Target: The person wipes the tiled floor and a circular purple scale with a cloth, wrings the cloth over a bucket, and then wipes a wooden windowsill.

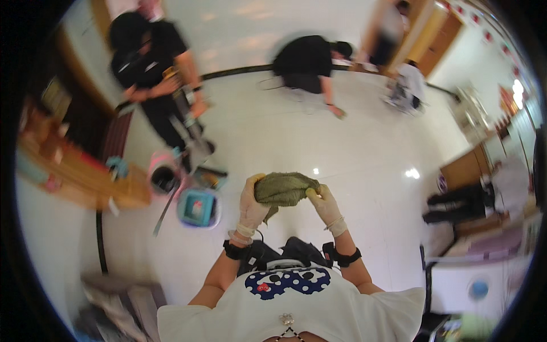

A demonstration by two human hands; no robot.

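Note:
An olive-green cloth (285, 189) is bunched up in front of my body, held above the pale tiled floor (367, 158). My left hand (251, 203), in a whitish glove with yellowish fingertips, grips its left end. At the right end, the gloved fingers of my right hand (325, 205) pinch the cloth's edge. One loose corner of it hangs down beside my left palm. Black bands circle both my wrists.
A blue basin (197, 207), a pink bucket (164, 173) and a wooden cabinet (81, 171) stand to the left. One person (160, 81) stands beyond them; another (305, 64) bends to the floor with a cloth. More people and a wooden cabinet (466, 169) are on the right.

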